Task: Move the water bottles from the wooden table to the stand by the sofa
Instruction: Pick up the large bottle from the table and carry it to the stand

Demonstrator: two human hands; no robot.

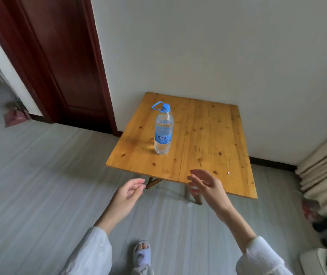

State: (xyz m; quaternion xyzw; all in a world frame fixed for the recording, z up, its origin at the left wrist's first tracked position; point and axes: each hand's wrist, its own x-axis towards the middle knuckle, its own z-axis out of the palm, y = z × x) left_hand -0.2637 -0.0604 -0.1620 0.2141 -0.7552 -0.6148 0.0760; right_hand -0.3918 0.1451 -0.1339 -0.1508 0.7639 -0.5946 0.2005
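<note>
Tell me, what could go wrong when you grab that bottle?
The water bottle is tall and narrow, standing upright on the wooden table, so a clumsy bump could tip it. Both the left hand and the right hand are open and short of it. Its blue carry loop might snag a finger.

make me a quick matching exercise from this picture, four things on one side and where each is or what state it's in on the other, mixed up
Things:
1. water bottle
2. left hand
3. right hand
4. door

Places or states:
A. dark red-brown, left of the wooden table
B. empty, fingers relaxed, over the floor short of the table
C. upright on the table, blue cap on
D. empty, fingers spread, over the table's near edge

Pairs: 1-C, 2-B, 3-D, 4-A
</note>
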